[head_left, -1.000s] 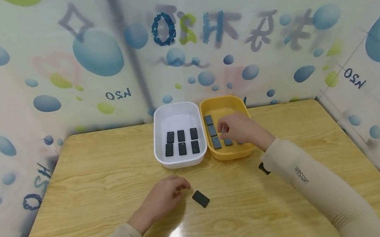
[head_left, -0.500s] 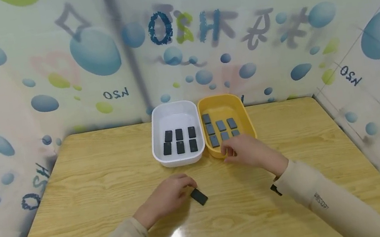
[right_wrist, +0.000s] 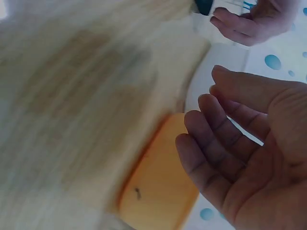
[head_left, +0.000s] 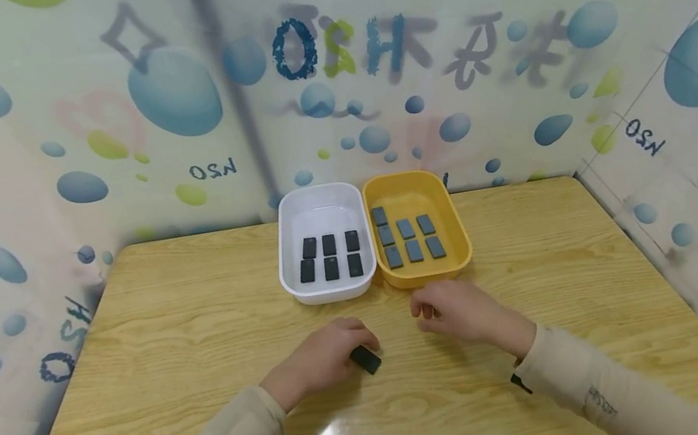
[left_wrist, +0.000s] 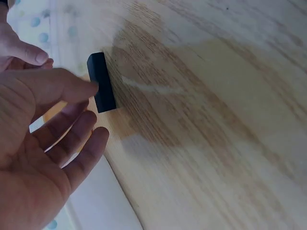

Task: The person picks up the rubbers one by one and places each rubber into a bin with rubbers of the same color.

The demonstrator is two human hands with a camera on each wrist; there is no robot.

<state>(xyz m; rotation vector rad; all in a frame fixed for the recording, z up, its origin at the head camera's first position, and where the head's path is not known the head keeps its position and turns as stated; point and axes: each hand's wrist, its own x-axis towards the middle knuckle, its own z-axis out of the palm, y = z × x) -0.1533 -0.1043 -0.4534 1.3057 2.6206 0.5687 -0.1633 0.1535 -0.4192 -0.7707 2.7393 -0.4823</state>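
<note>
In the head view, a small black rectangular block lies flat on the wooden table. My left hand is right at it, its fingers reaching past the block's far side. The left wrist view shows the left thumb tip at the black block, the other fingers loosely bent; the index finger is mostly hidden. My right hand hovers in front of the yellow bin, holding nothing. Seen from the right wrist, the right hand's fingers are relaxed and slightly bent.
A white bin stands against the yellow bin at the back of the table. Black blocks lie in rows in the white bin, and grey blocks in the yellow one. A patterned wall rises behind.
My right hand has come out of the yellow bin toward me, leaving grey blocks there. My left hand has moved right, up to the black block, which stays in place.
</note>
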